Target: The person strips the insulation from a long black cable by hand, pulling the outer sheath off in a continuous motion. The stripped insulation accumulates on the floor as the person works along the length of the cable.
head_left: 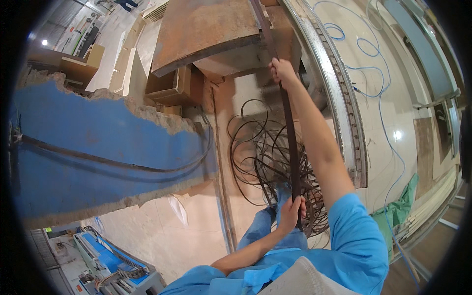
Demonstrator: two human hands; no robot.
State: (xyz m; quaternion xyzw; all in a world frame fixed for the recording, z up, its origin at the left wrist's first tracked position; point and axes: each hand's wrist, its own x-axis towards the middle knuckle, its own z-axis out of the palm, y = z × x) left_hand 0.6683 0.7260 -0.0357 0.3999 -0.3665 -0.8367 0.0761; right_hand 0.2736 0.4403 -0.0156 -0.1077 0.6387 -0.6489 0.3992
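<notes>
A long, narrow dark-brown strip (290, 130) runs from the top of the view down toward my body. My right hand (283, 73), arm stretched forward, is closed around it near the rusty-brown tabletop. Close to my waist, my left hand (294, 212) grips the same strip at its near part. Under the strip, a tangled heap of thin dark curled bands (253, 147) lies on the floor by my legs.
At left stands a blue surface (113, 152) with ragged, dusty edges and a dark band across it. Ahead are a brown tabletop (206, 32) and a cardboard box (179, 86). A metal rail (339, 73) runs along the right, beyond it a blue hose (381, 98) and green cloth (396, 206).
</notes>
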